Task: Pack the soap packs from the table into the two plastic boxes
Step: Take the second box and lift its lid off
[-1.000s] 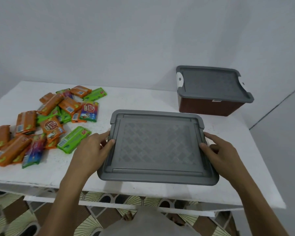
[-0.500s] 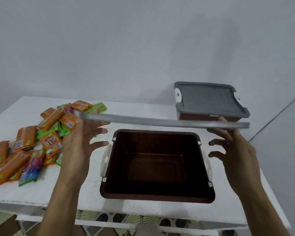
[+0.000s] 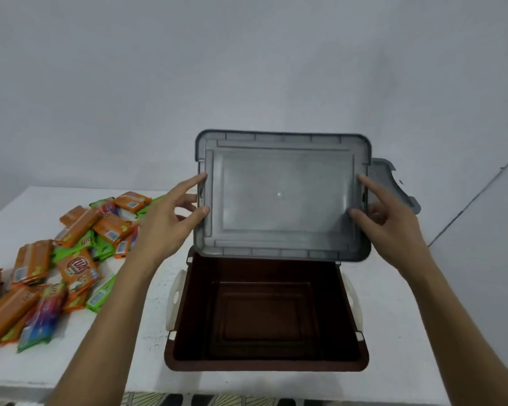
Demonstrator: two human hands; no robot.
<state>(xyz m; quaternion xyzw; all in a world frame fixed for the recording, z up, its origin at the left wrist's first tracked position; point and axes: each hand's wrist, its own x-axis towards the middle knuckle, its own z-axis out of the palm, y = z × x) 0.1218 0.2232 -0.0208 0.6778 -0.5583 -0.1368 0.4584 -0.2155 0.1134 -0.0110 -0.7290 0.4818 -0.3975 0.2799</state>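
Observation:
A brown plastic box (image 3: 266,365) with white side latches stands uncovered and empty near the table's front edge. Above its far side I hold its grey lid (image 3: 282,194) tilted up, underside toward me. My left hand (image 3: 170,221) pinches the lid's left edge and my right hand (image 3: 384,218) pinches its right edge. Behind the lid, only the grey lid corner of the second box (image 3: 393,183) shows. A heap of orange, green and blue soap packs (image 3: 71,259) lies on the table's left part.
The white table (image 3: 393,361) stands against a pale wall, with its right edge close to the boxes. Patterned flooring (image 3: 217,401) shows below the front edge.
The lid came off the near box, rose edge-on, and is now tipped upright with its underside facing me. Both hands went up with it. The box's empty inside is exposed.

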